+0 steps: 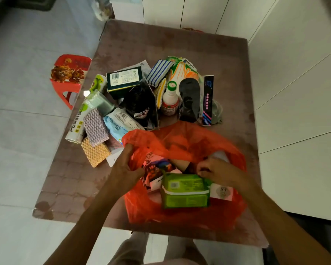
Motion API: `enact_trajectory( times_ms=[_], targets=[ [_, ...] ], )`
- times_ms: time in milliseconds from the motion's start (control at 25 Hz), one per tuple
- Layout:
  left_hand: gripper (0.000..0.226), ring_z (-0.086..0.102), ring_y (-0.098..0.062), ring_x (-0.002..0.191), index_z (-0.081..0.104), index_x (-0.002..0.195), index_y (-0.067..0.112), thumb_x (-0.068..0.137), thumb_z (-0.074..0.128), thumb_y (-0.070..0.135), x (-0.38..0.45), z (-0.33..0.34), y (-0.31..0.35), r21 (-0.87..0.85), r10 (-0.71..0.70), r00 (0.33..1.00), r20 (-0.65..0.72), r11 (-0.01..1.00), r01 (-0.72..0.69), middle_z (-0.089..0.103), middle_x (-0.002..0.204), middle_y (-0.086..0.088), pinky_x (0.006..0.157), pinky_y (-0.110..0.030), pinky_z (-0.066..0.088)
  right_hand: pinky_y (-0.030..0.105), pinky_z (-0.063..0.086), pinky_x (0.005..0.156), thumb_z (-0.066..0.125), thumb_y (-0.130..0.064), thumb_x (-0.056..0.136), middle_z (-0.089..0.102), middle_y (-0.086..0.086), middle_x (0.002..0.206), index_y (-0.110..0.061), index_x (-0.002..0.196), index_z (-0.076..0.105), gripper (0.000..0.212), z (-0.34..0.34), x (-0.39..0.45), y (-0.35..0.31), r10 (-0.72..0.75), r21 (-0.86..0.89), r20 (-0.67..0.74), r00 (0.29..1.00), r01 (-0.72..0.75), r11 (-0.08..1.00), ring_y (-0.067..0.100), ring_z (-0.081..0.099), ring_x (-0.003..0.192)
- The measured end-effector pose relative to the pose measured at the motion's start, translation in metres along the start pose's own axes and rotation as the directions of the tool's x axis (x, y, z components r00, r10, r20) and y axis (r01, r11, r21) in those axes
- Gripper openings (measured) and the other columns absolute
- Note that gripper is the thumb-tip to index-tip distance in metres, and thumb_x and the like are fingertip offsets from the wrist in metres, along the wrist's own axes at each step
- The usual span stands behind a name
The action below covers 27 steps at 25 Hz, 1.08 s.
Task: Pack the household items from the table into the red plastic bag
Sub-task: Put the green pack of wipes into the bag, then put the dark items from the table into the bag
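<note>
We note packing underway: crinkled red plastic bag (181, 142) at table's 6 o'clock edge. Left hand (126, 167) pinches bag rim, holding mouth apart. Right hand (216, 173) curls fingers onto flat green rectangular packet (185, 190), long axis 9-to-3, partly inside. Next, we judge: release, fetch pile at 12.
</note>
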State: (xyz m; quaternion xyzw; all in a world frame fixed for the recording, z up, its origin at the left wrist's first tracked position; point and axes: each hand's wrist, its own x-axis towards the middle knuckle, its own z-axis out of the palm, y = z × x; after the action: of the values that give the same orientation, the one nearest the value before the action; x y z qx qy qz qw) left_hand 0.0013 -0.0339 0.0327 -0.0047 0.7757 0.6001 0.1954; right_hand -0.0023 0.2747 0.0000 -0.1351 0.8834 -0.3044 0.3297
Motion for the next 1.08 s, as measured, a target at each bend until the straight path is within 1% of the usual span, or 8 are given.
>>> enact_trajectory(
  times_ms=[160,280,440,560,680,800,880,1080],
  targets=[
    [0.068,0.059,0.014,0.102,0.039,0.117,0.057,0.075,0.076,0.016,-0.005,-0.008,0.003,-0.053,0.008,1.0,0.014,0.999,-0.008,0.058,0.109,0.042,0.074,-0.025,0.059,0.029,0.04,0.077,0.064,-0.033,0.084,0.064,-0.002,0.097,-0.021,0.096,0.068,0.017,0.032,-0.004,-0.001,-0.205,-0.382,-0.356,0.912,0.058,0.922,0.016,0.058,0.088],
    [0.06,0.064,-0.001,0.105,0.043,0.117,0.055,0.072,0.07,0.027,-0.008,-0.003,0.005,-0.031,0.006,1.0,0.022,1.0,-0.005,0.06,0.112,0.036,0.074,-0.028,0.059,0.039,0.048,0.087,0.068,-0.05,0.073,0.062,-0.004,0.111,-0.028,0.108,0.063,0.041,0.088,-0.02,-0.01,-0.353,-0.553,-0.184,0.917,0.2,0.809,0.019,0.057,0.102],
    [0.059,0.069,-0.016,0.1,0.044,0.123,0.051,0.073,0.068,0.033,-0.006,0.006,0.002,0.021,0.035,0.999,-0.028,0.999,-0.035,0.063,0.121,0.006,0.076,-0.043,0.06,0.048,0.051,0.083,0.081,-0.048,0.06,0.062,0.005,0.117,-0.026,0.107,0.063,0.054,0.106,0.0,-0.007,-0.027,-0.605,-0.17,0.985,-0.082,0.792,0.03,0.055,0.107],
    [0.056,0.071,-0.017,0.095,0.046,0.12,0.044,0.07,0.069,0.033,0.001,0.008,0.008,0.024,0.03,0.999,-0.023,0.999,-0.029,0.064,0.116,0.003,0.072,-0.042,0.061,0.042,0.052,0.079,0.077,-0.043,0.066,0.064,0.005,0.114,-0.023,0.106,0.068,0.045,0.089,0.008,-0.013,-0.036,-0.571,-0.164,0.986,-0.065,0.818,0.027,0.06,0.1],
    [0.053,0.072,-0.015,0.084,0.047,0.114,0.048,0.068,0.067,0.03,0.013,0.015,0.007,0.089,-0.045,0.999,-0.03,0.995,0.047,0.066,0.107,0.004,0.068,-0.044,0.061,0.03,0.045,0.066,0.063,-0.037,0.086,0.068,-0.002,0.097,-0.022,0.098,0.07,0.021,0.037,0.017,-0.023,-0.043,-0.198,-0.273,0.961,-0.012,0.98,0.013,0.061,0.085],
    [0.057,0.07,-0.018,0.072,0.047,0.115,0.049,0.065,0.065,0.028,0.027,0.028,0.001,0.194,-0.119,0.991,-0.064,0.972,0.129,0.067,0.099,-0.002,0.065,-0.045,0.059,0.025,0.044,0.061,0.062,-0.029,0.089,0.062,-0.012,0.093,-0.023,0.104,0.061,0.017,-0.044,0.055,-0.006,0.358,0.344,-0.633,0.687,-0.164,0.924,0.004,0.058,0.076],
    [0.057,0.068,-0.017,0.07,0.046,0.108,0.056,0.061,0.063,0.029,0.032,0.039,-0.001,0.25,-0.134,0.986,-0.102,0.956,0.156,0.067,0.095,0.0,0.065,-0.043,0.057,0.028,0.044,0.064,0.066,-0.026,0.086,0.057,-0.011,0.102,-0.021,0.118,0.052,0.036,-0.083,0.095,0.018,0.547,0.506,-0.63,0.551,-0.244,0.827,0.011,0.059,0.084],
    [0.065,0.069,-0.008,0.073,0.037,0.11,0.068,0.068,0.066,0.027,0.033,0.047,-0.006,0.315,-0.132,0.986,-0.099,0.936,0.157,0.067,0.1,0.009,0.065,-0.033,0.058,0.039,0.053,0.075,0.073,-0.032,0.078,0.066,0.004,0.104,-0.018,0.105,0.057,0.034,-0.101,0.162,0.04,0.706,0.631,-0.523,0.479,-0.339,0.698,0.023,0.063,0.088]
  ],
)
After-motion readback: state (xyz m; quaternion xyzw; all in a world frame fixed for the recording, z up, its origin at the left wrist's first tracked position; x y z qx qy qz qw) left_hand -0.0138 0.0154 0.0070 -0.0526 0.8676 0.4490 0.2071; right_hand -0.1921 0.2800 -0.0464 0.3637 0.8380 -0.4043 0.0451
